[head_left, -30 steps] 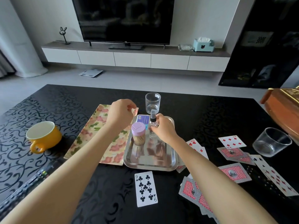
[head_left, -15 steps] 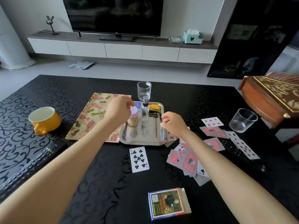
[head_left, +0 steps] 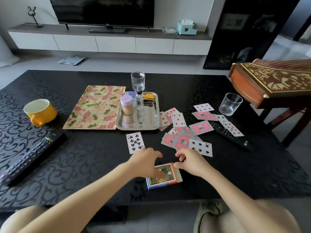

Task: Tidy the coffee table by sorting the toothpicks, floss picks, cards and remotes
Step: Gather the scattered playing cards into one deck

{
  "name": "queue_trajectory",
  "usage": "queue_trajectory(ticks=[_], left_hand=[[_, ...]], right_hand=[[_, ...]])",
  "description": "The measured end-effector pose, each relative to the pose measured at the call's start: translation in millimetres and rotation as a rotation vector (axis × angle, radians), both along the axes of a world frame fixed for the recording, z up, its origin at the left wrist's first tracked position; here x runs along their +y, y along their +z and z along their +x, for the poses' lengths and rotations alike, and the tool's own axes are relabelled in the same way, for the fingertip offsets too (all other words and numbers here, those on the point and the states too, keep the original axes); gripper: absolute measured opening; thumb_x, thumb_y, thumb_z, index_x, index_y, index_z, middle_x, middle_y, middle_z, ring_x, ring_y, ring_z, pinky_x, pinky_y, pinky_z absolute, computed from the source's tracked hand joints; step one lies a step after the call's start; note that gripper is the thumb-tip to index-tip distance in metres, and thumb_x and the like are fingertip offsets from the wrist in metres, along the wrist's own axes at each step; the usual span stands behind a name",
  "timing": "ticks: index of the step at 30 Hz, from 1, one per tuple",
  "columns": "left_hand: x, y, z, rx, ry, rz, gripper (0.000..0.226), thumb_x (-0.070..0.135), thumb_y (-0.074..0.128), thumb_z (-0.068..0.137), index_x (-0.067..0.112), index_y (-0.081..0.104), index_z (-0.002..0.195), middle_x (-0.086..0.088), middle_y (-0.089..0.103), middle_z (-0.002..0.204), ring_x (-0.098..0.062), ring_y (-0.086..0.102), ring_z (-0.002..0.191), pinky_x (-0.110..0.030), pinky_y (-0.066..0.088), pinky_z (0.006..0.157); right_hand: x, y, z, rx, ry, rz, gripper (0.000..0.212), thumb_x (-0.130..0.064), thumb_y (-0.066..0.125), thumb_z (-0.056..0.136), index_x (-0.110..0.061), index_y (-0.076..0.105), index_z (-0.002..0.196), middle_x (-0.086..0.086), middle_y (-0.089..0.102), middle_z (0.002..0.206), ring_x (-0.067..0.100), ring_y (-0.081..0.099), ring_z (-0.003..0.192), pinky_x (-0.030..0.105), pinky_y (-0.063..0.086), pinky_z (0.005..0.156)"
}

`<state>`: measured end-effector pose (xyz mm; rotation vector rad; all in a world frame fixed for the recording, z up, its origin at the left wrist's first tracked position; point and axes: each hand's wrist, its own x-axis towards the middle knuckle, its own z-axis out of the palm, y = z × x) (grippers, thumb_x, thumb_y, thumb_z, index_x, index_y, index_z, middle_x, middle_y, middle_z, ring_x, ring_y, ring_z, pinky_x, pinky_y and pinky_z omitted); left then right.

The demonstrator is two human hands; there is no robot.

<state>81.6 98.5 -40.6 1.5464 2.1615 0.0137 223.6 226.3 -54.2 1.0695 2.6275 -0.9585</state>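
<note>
The colourful cardboard card box point(head_left: 170, 180) lay near the black patterned bench's point(head_left: 84, 165) front edge. The left grip point(head_left: 144, 163) spread open over it, thumb on top; the right grip point(head_left: 191, 163), loosely curled and empty, seemingly touched its far corner

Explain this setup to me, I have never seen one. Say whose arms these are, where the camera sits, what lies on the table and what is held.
No machine here: a person wears one camera on the head, so every picture looks forward and down at their own arms. On the coffee table lie scattered playing cards, a left remote, a right remote, a yellow mug, a floral mat, two glasses and a metal tray with a toothpick jar and a spray bottle. The left hand touches the card box; the right hand is at its corner. Neither plainly grips it.
</note>
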Motion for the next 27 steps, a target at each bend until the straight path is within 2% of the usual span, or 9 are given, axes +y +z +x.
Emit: queue_trajectory(ticks=[3,6,9,12,16,19,23,25,27], left_hand=[[6,-10,28,0.141,-0.075,0.008,0.087,0.072,0.063,0.065,0.024,0.043,0.135,-0.005,0.052,0.122,-0.027,0.050,0.112,-0.037,0.043,0.090],[18,-13,29,0.069,0.043,0.068,0.077,0.065,0.060,0.075,0.022,0.042,0.136,-0.007,0.050,0.124,-0.028,0.048,0.115,-0.038,0.043,0.091],[39,-16,25,-0.009,0.230,0.178,0.056,0.053,0.054,0.086,0.015,0.051,0.128,-0.011,0.051,0.120,-0.028,0.051,0.110,-0.036,0.047,0.085],[65,-21,18,0.041,0.289,0.235,0.047,0.038,0.058,0.089,0.011,0.050,0.126,-0.014,0.050,0.125,-0.031,0.049,0.113,-0.036,0.045,0.088],[94,-28,16,0.072,0.213,0.196,0.067,0.048,0.070,0.076,0.015,0.049,0.131,-0.009,0.047,0.130,-0.029,0.041,0.119,-0.035,0.039,0.097],[102,-36,18,0.054,0.186,0.231,0.063,0.048,0.072,0.074,0.016,0.055,0.124,-0.005,0.047,0.121,-0.025,0.042,0.115,-0.031,0.040,0.095],[102,-42,18,0.014,0.202,0.299,0.055,0.045,0.074,0.072,0.013,0.061,0.114,-0.005,0.051,0.112,-0.022,0.048,0.104,-0.031,0.043,0.087],[100,-43,19,-0.065,0.235,0.335,0.048,0.041,0.077,0.070,0.011,0.064,0.105,-0.005,0.053,0.105,-0.021,0.053,0.095,-0.031,0.047,0.081],[97,-42,18,-0.135,0.263,0.352,0.044,0.030,0.078,0.070,0.009,0.066,0.107,-0.004,0.056,0.103,-0.020,0.057,0.092,-0.032,0.050,0.081]], right_hand=[[-1,-8,11,0.080,-0.094,-0.029,0.037,-0.026,0.069,0.084,-0.014,0.061,0.118,-0.003,0.062,0.097,0.009,0.059,0.088,0.023,0.049,0.079],[16,-8,21,0.114,-0.239,0.266,0.032,-0.025,0.066,0.086,-0.013,0.062,0.116,0.001,0.064,0.110,0.016,0.059,0.102,0.022,0.044,0.076],[54,-11,36,0.015,-0.348,0.393,0.052,-0.031,0.070,0.083,-0.016,0.052,0.129,0.003,0.055,0.127,0.022,0.050,0.113,0.030,0.044,0.085],[77,-16,37,-0.045,-0.305,0.269,0.074,-0.040,0.077,0.074,-0.017,0.045,0.136,0.005,0.048,0.133,0.024,0.046,0.119,0.035,0.042,0.096],[75,-23,21,-0.069,-0.307,0.176,0.084,-0.048,0.079,0.066,-0.012,0.044,0.133,0.006,0.053,0.124,0.022,0.053,0.112,0.031,0.047,0.084],[73,-27,5,-0.076,-0.444,0.142,0.083,-0.056,0.078,0.063,-0.009,0.046,0.124,0.007,0.057,0.119,0.023,0.057,0.108,0.031,0.048,0.077],[73,-20,-16,-0.073,-0.673,-0.002,0.075,-0.041,0.081,0.066,-0.008,0.041,0.119,0.009,0.058,0.116,0.026,0.059,0.104,0.034,0.051,0.075],[70,-19,-24,-0.038,-0.708,-0.072,0.063,-0.034,0.079,0.070,-0.009,0.045,0.117,0.007,0.060,0.109,0.022,0.060,0.093,0.031,0.049,0.067],[66,-20,-31,-0.025,-0.699,-0.100,0.053,-0.033,0.077,0.071,-0.010,0.054,0.113,0.005,0.062,0.102,0.020,0.061,0.086,0.029,0.050,0.067]])
